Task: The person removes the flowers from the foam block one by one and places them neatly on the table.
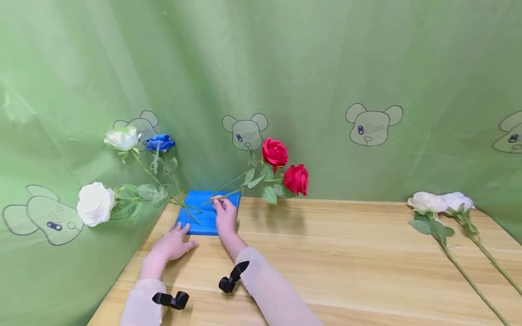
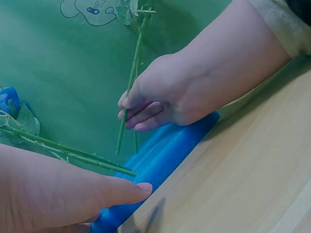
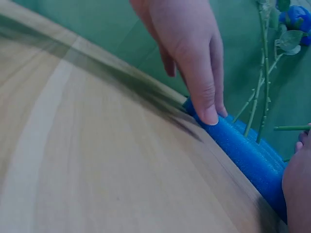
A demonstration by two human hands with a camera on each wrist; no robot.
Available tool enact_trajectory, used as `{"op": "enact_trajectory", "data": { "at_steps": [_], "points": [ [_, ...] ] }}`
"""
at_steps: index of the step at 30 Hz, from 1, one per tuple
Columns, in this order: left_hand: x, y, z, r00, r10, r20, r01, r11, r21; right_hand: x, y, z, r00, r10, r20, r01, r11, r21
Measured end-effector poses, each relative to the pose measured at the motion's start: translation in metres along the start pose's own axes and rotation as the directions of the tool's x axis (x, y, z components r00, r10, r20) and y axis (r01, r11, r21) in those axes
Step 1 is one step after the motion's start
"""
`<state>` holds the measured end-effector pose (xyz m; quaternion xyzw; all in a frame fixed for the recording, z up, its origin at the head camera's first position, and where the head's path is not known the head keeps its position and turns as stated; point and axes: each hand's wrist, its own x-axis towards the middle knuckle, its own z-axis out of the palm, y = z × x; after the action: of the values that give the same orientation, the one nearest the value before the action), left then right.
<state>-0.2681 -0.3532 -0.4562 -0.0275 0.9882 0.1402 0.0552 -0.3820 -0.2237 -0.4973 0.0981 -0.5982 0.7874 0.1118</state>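
A blue block [image 1: 209,227], apparently foam, lies at the back left of the table. My right hand [image 1: 226,218] pinches the stem of a red rose [image 1: 296,179]; in the left wrist view that stem's [image 2: 119,138] lower end hangs free over the block. Another red rose [image 1: 275,153] leans rightward behind it, its stem reaching down to the block. My left hand [image 1: 173,244] rests on the block's front left edge with extended fingers. Two white roses [image 1: 95,203] and a blue rose [image 1: 160,143] lean left, their stems standing in the block.
Two more white roses [image 1: 427,202] with long stems lie at the right side of the wooden table [image 1: 346,262]. A green curtain [image 1: 318,68] with bear-head drawings hangs along the back and left.
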Motion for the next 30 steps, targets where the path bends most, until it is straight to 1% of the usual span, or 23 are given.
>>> {"op": "enact_trajectory", "data": {
  "at_steps": [3,6,9,13,20,23,30],
  "points": [
    [0.0,-0.001,0.001,1.0,0.009,-0.005,-0.009,1.0,0.003,-0.001,-0.003,-0.004,0.999,0.047,0.001,-0.047,0.998,0.042],
    [0.0,-0.002,0.001,1.0,0.006,-0.001,-0.006,1.0,-0.004,-0.005,-0.007,-0.008,0.997,0.076,0.003,-0.076,0.994,0.083],
    [-0.001,-0.002,0.0,1.0,0.004,0.0,-0.004,1.0,-0.007,-0.008,-0.011,-0.012,0.996,0.087,0.01,-0.088,0.989,0.122],
    [-0.002,-0.003,-0.002,1.0,0.013,-0.002,-0.013,1.0,-0.001,-0.012,-0.014,-0.018,0.995,0.1,0.014,-0.101,0.985,0.138],
    [-0.004,-0.002,-0.006,1.0,0.024,0.004,-0.024,1.0,0.002,-0.021,-0.017,-0.032,0.987,0.158,-0.007,-0.153,0.966,0.209],
    [-0.005,-0.001,-0.006,1.0,0.028,0.005,-0.028,1.0,-0.002,-0.023,-0.018,-0.04,0.985,0.169,-0.01,-0.162,0.959,0.232],
    [-0.006,0.002,-0.002,0.999,0.036,0.005,-0.036,0.999,-0.003,-0.03,-0.021,-0.058,0.981,0.19,-0.03,-0.177,0.953,0.245]
  ]
}}
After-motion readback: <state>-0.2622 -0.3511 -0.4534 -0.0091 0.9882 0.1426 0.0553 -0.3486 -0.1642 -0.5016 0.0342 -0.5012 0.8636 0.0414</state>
